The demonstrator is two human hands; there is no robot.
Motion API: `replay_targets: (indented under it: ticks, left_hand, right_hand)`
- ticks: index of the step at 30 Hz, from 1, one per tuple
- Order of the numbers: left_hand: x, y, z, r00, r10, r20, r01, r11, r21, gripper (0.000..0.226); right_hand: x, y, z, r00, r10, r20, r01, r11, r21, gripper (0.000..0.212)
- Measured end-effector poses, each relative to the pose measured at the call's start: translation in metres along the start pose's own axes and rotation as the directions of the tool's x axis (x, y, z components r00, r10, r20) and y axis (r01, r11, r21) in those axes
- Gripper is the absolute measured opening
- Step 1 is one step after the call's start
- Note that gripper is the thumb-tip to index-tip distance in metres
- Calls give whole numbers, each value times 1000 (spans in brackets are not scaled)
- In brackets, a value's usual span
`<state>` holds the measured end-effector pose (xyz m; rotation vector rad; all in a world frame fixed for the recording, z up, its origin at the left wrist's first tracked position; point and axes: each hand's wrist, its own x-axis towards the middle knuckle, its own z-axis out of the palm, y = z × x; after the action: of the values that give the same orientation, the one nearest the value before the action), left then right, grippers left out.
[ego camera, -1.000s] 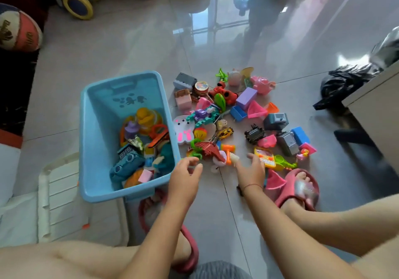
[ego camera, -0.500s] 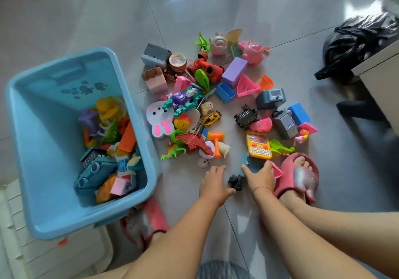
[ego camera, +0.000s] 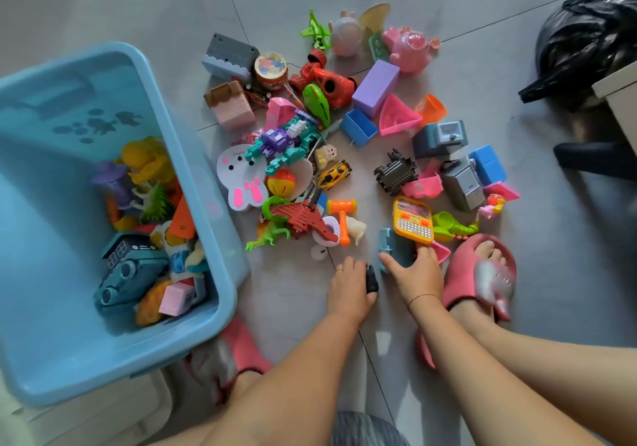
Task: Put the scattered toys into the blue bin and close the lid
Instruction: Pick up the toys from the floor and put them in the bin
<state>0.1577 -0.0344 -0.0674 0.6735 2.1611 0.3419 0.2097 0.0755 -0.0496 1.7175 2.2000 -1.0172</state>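
The blue bin [ego camera: 220, 249] stands open on the left, holding several toys at its right end. Many scattered toys lie on the grey floor to its right, among them a red dinosaur [ego camera: 303, 219], an orange hammer [ego camera: 342, 209] and a yellow toy phone [ego camera: 413, 219]. My left hand [ego camera: 350, 288] is low on the floor at the pile's near edge, fingers closed around a small black toy [ego camera: 371, 278]. My right hand [ego camera: 415, 273] grips a grey-blue block toy [ego camera: 391, 247] just below the yellow phone.
My feet in pink slippers [ego camera: 482, 273] flank the hands. A white lid-like panel [ego camera: 103, 414] lies under the bin's near end. A black plastic bag [ego camera: 586, 38] and a cabinet corner [ego camera: 617, 90] sit at the far right.
The view has dropped toward the floor. Both hands moved down from the pile's centre to its near edge; the left closed on the black toy, the right on the grey-blue block.
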Motion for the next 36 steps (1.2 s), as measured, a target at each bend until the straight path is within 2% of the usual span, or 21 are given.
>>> replay_targets:
  ticks: [4,7,11,15,18,21,23,25,27,29,31,34,36]
  left_hand:
    - [-7,-16,-24,986,-87,-140,67,987,-144,46]
    - [-22,-22,-45,962,-101,-253,49,977,-206,51]
    - [-52,-19,-76,910,-57,-410,-46,970,-239,52]
    - [-93,-11,-100,835,-5,-550,-173,947,-271,51]
    - [-122,-8,-119,752,6,-659,-268,916,-297,53]
    - [-148,-15,-150,639,-81,-765,-280,902,-329,55]
    - [-161,-29,-173,536,-179,-825,-256,897,-361,55]
    - [-172,-49,-194,443,-304,-843,-198,885,-422,56]
    - [-181,-72,-208,397,-417,-818,-116,861,-496,57]
    - [-186,-93,-214,409,-501,-763,-32,827,-561,61]
    - [-188,-107,-211,428,-557,-711,67,805,-590,64]
    - [-186,-108,-199,440,-572,-692,155,807,-569,65]
    - [-180,-95,-188,482,-508,-714,117,845,-523,62]
  right_hand:
    - [-4,-9,-2,1000,-6,23,7,999,-32,56]
    - [-13,-14,-4,998,-19,52,18,1000,7,49]
    - [-36,-24,-8,993,-66,96,46,979,197,50]
    - [-67,-42,-23,987,-125,101,72,905,419,47]
    - [-91,-67,-43,970,-236,65,165,828,535,45]
    - [-115,-108,-61,923,-386,-7,323,760,564,50]
    - [-133,-139,-65,866,-500,-20,419,702,575,50]
    - [-150,-169,-60,792,-610,29,476,646,597,51]
    - [-166,-194,-45,695,-706,135,526,628,573,54]
    - [-181,-210,-27,605,-761,235,605,631,486,56]
    - [-190,-216,-9,561,-772,298,664,635,395,60]
    - [-187,-205,1,570,-781,255,698,624,351,57]
    - [-170,-186,-2,638,-752,167,673,650,353,49]
